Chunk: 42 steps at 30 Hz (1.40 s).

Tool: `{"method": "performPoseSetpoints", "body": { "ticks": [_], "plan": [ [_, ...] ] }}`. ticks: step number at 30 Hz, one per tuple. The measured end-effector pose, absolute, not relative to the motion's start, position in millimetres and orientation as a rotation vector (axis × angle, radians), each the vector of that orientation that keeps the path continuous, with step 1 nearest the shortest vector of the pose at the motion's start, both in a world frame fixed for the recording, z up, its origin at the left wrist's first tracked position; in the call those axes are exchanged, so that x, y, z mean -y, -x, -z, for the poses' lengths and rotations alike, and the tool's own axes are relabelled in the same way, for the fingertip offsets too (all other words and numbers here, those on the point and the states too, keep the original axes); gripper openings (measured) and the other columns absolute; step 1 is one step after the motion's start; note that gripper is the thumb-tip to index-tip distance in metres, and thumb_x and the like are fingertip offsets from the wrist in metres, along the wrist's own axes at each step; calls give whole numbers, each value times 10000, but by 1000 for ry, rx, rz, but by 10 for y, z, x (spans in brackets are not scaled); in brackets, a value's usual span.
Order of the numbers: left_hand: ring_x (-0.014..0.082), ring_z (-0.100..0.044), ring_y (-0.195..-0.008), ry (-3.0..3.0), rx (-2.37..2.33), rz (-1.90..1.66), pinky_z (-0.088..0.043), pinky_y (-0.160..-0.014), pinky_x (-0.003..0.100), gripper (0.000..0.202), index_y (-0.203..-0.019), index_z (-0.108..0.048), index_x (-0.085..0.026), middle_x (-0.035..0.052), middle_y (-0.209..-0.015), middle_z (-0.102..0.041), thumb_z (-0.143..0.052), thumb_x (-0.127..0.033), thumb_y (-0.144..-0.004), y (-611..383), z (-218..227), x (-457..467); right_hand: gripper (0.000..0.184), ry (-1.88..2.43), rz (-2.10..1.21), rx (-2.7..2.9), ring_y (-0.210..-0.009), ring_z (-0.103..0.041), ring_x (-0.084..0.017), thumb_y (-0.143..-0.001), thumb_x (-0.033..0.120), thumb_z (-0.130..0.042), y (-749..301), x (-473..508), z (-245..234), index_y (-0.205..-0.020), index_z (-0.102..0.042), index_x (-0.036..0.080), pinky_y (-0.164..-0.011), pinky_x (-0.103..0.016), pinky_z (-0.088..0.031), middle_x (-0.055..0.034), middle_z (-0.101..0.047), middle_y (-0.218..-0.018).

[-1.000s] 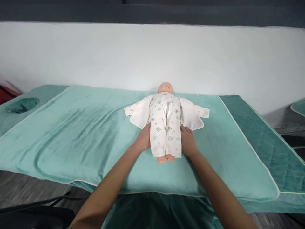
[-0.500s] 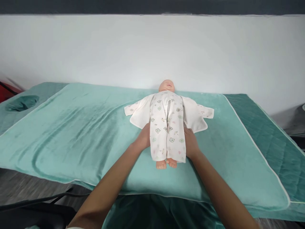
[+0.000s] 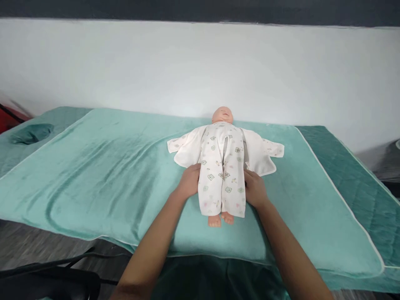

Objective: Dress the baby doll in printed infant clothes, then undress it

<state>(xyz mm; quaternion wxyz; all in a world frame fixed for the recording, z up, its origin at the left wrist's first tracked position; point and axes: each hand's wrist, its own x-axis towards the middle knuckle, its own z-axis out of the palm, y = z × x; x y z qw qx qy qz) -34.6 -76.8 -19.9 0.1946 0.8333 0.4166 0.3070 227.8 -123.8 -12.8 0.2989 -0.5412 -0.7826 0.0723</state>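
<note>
A baby doll (image 3: 223, 115) lies on its back on the green bed, head toward the wall and bare feet toward me. Over its front lie white printed baby pants (image 3: 222, 183), covering the body from neck to ankles. A white baby jacket (image 3: 190, 150) is spread open beneath it, sleeves out to both sides. At the pants' left edge is my left hand (image 3: 190, 181), closed on the side of the cloth with its fingertips hidden. My right hand (image 3: 255, 189) grips the opposite edge, its fingers partly tucked under the fabric.
The bed's light green cover (image 3: 93, 175) has folds on the left. A round face hole (image 3: 33, 133) is at the bed's left end. Behind the bed rises a white wall (image 3: 187, 66). A dark chair-like object (image 3: 50, 283) stands at lower left.
The view has shifted a little, so the doll and clothes appear slightly lower and further right. Both hands stay at the sides of the pants, with little visible movement.
</note>
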Motion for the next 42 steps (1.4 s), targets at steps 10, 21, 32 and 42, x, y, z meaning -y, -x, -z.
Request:
{"method": "performPoseSetpoints", "body": {
  "ticks": [10,21,32,42],
  "plan": [
    [216,-610,-913,-1962,-1739,-1230,-504,-876,369,226,-874,-647,-206,52,-932,-650,-468,-85,-808,574,295,525,406,2110,114,1226,-1111,-553,-343,-825,405,-567,-2828,955,200,-1104,-663,126,-951,-472,-434,-199,-645,-1153],
    [361,-520,-1223,-1530,-2446,-1015,-424,-1003,554,314,-1169,-576,-176,161,-1233,-605,-556,-270,-871,645,240,377,283,1976,-569,1302,-672,-536,-183,-679,430,-714,-3066,493,-378,-797,-612,193,-633,-319,-409,-24,-608,-744],
    [297,-575,-1058,-1516,-2280,-1089,-457,-960,478,188,-886,-600,-192,110,-1058,-645,-555,-374,-902,717,252,408,258,1222,-1231,2109,-879,-620,-200,-889,459,-615,-2333,705,-1140,-987,-664,226,-789,-337,-506,-44,-692,-963],
    [211,-659,-1156,-1880,-1233,-1200,-560,-988,391,135,-954,-545,-235,64,-1210,-704,-466,-333,-1000,59,-463,842,149,1663,-522,1572,-725,-594,-177,-848,326,-576,-2102,-216,-868,-865,-643,194,-694,-311,-415,-33,-679,-810]
  ]
}}
